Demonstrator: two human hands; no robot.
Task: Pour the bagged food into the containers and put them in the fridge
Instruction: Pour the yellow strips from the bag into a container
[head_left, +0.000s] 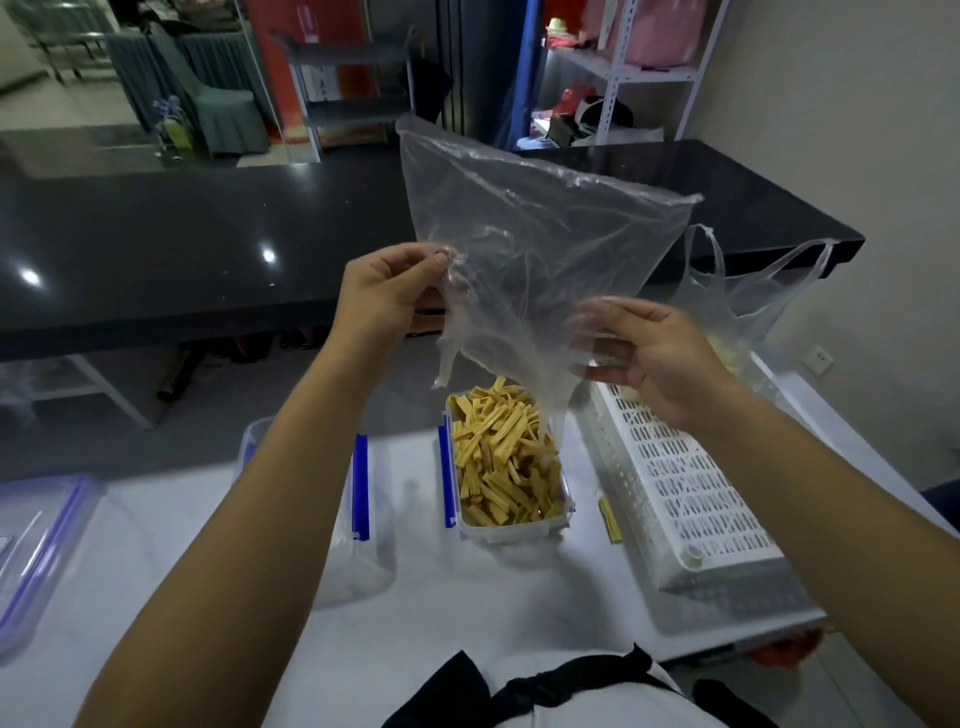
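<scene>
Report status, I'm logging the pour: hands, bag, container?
Left hand and right hand both pinch upended clear bag. Bag looks empty; yellow strips fill open container. Nothing blocking.

No legible text, label, brand, number or sign was present in the head view. The clear bag (524, 249), the container (506, 467) and the white basket (685, 478) carried no readable print. The red panel (332, 78) far beyond the left hand (395, 291) showed only pale marks too blurred to read.
</scene>
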